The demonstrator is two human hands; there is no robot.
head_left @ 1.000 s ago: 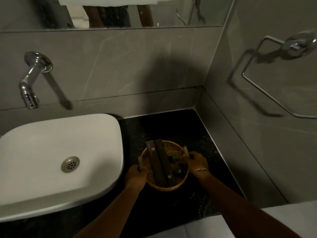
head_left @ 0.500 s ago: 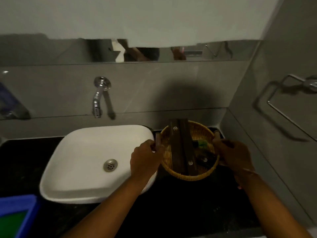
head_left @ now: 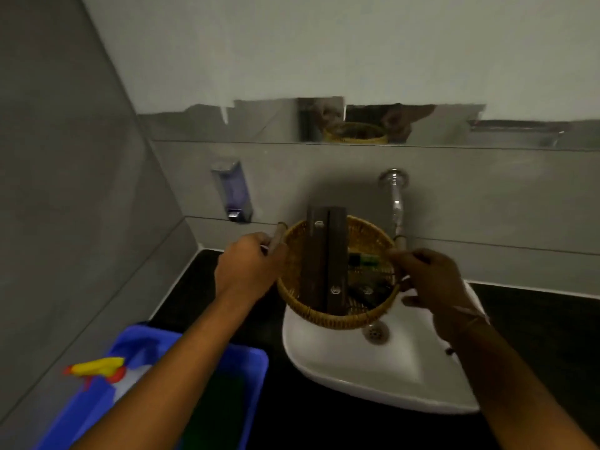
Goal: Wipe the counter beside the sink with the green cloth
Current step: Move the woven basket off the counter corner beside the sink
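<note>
A round wicker basket (head_left: 324,316) hangs in the air above the left part of the white sink (head_left: 383,368). My left hand (head_left: 250,264) grips its left handle and my right hand (head_left: 428,274) grips its right handle. Dark wooden boxes and small items lie inside it. The black counter (head_left: 535,319) runs on both sides of the sink. The green cloth (head_left: 224,407) lies dark in a blue tub (head_left: 250,362) at the lower left, partly hidden by my left forearm.
A spray bottle with a yellow and red trigger (head_left: 100,368) lies in the blue tub. On the back wall hang a soap dispenser (head_left: 232,190) and a chrome tap (head_left: 396,196). A grey tiled wall closes the left side.
Both hands have lifted the basket off the counter right of the sink and carried it leftward over the sink. My view has swung left, bringing the blue tub and soap dispenser in.
</note>
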